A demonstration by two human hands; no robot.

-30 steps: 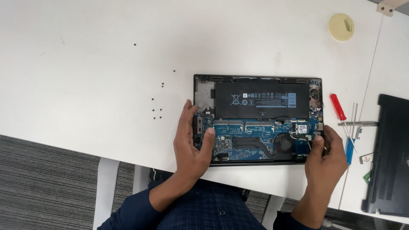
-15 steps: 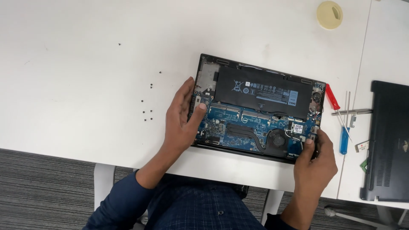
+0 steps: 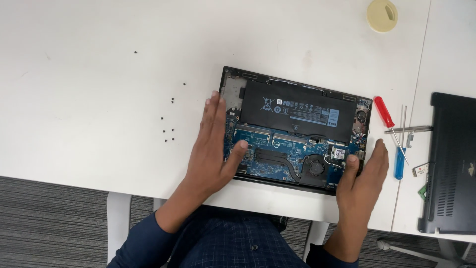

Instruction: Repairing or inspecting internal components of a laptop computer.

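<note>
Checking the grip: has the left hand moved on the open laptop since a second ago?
Yes. The left hand opened flat, fingers now reaching toward the laptop far-left corner.

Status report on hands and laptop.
Left hand flat on open laptop's left edge. Right hand at its right corner. Both open. Screwdrivers beside.

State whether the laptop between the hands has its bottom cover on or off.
Off. The laptop lies with its black battery, blue circuit board and fan exposed.
</note>
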